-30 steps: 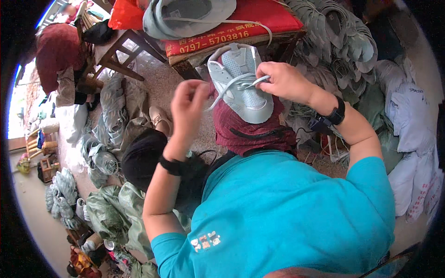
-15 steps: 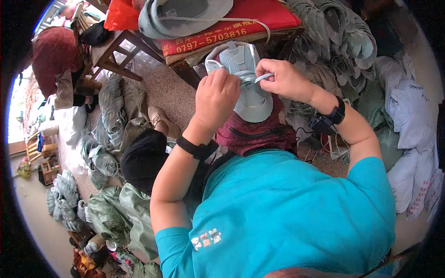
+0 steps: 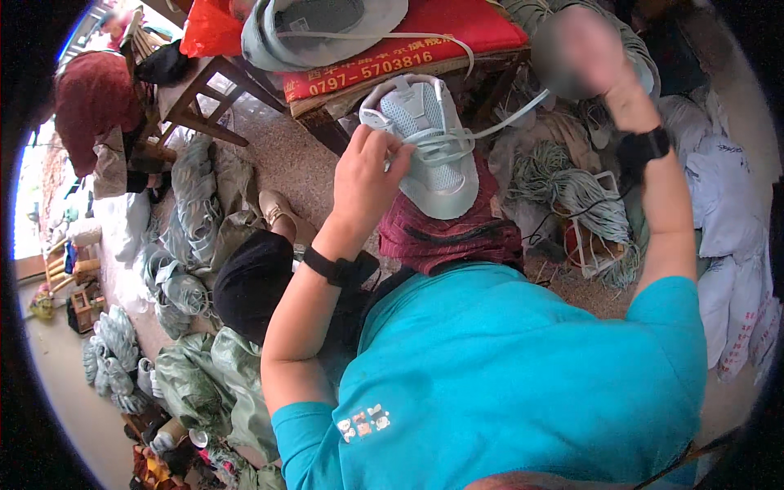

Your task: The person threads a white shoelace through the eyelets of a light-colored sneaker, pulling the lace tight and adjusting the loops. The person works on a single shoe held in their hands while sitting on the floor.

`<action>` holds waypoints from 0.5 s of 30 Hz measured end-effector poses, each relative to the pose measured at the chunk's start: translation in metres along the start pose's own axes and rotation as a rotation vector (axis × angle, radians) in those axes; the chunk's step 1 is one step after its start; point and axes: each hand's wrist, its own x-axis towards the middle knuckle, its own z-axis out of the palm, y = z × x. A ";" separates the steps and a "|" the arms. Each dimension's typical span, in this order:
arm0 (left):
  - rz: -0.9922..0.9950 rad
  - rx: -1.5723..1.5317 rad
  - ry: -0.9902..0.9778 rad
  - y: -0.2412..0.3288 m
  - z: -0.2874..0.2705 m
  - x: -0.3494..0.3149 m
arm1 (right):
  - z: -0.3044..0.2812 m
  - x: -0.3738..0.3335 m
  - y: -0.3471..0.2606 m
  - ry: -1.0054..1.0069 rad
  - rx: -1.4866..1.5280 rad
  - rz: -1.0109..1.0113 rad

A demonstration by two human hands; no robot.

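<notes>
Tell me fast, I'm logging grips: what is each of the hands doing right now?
Left hand: closed on the pale shoe upper, at its laced side.
Right hand: raised, blurred, pulling the lace taut; grip cannot be told.

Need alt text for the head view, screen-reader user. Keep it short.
A person in a teal shirt laces a pale grey-green shoe propped on a maroon cloth in their lap: the left hand steadies the shoe while the raised, blurred right hand pulls a lace taut. Bundles of laces and shoe parts lie around.
</notes>
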 end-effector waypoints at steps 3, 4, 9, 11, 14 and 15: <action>-0.050 -0.113 0.059 -0.024 -0.001 -0.005 | -0.132 0.022 -0.072 0.276 0.143 -0.251; -0.227 -0.289 0.084 -0.029 -0.011 -0.009 | -0.148 0.016 -0.091 0.333 0.185 -0.329; -0.284 -0.228 0.324 -0.090 -0.107 -0.019 | -0.188 0.013 -0.087 0.426 0.275 -0.170; -0.494 -0.510 0.425 -0.114 -0.154 -0.027 | -0.155 0.009 -0.066 0.393 0.296 -0.121; -0.537 -0.592 0.661 -0.158 -0.215 -0.030 | -0.130 -0.002 -0.046 0.392 0.237 -0.064; -0.632 -0.439 0.727 -0.191 -0.253 -0.045 | -0.129 0.003 -0.041 0.403 0.231 -0.055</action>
